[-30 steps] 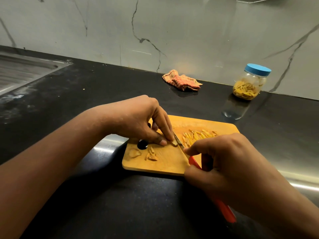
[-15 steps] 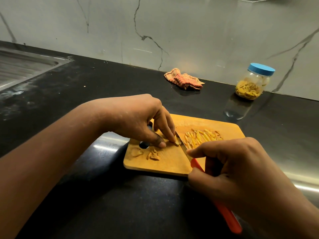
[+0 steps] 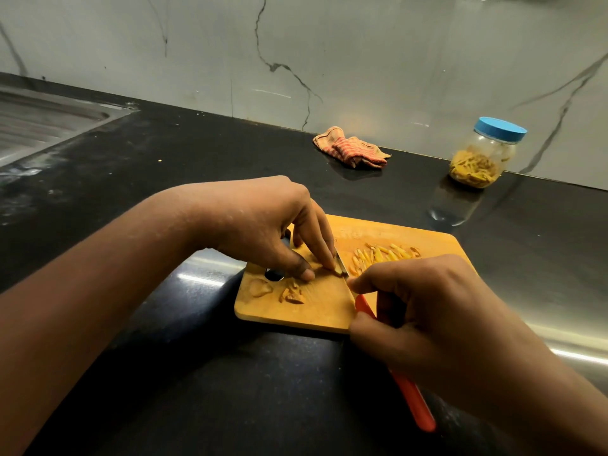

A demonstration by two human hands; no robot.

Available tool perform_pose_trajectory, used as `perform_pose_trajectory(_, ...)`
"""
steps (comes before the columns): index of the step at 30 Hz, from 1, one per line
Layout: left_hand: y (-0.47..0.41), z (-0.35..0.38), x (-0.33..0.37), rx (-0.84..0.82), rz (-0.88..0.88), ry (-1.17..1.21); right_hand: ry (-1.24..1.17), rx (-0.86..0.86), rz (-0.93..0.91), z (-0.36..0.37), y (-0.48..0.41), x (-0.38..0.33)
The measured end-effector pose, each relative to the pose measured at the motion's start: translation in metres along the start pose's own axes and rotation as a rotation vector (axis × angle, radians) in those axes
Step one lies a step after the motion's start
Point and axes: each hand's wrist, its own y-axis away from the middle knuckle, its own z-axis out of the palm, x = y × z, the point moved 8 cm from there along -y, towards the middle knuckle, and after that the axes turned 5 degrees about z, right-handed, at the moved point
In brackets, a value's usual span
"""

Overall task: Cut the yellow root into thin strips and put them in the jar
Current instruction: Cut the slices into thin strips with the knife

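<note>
Here we are at the black stone counter (image 3: 197,166), and it's close work on the rectangular wooden cutting board (image 3: 316,312): the left hand (image 3: 263,232) is arched over, fingertips pinching down a small stub of yellow root (image 3: 336,268) near the middle of the board, while the right hand (image 3: 437,317) is wrapped round the orange-handled knife (image 3: 414,403), forefinger stretched forward towards the blade. That blade sits right against the stub, just beside the left fingertips, and that's the worry. The piece looks so short that one slip or roll under pressure could send the edge into a finger. A loose pile of cut yellow strips (image 3: 381,256) lies on the board's far right, touching nothing but wood, and a careless sweep of the knife hand could scatter them onto the counter. A few peel scraps (image 3: 291,294) sit near the board's front left and could get mixed in. The clear plastic jar (image 3: 483,159), partly filled with strips, stands well apart by the wall with its blue screw lid (image 3: 500,128) on, so nothing goes in until that comes off. A striped orange cloth (image 3: 355,149) lies crumpled near the wall
</note>
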Motion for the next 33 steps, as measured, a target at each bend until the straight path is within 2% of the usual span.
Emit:
perform_pose_trajectory(12, 0.003, -0.001, 0.005, -0.01, -0.007, 0.008, 0.01, -0.003, 0.043, -0.004, 0.011, 0.005)
perform_pose_trajectory(17, 0.003, 0.0, 0.004, -0.026, -0.01, 0.011, 0.043, 0.083, 0.054, -0.013, 0.013, 0.008)
perform_pose_trajectory(33, 0.002, 0.001, 0.004, -0.02, -0.006, 0.019, -0.048, 0.003, 0.046, -0.004, 0.009, 0.002)
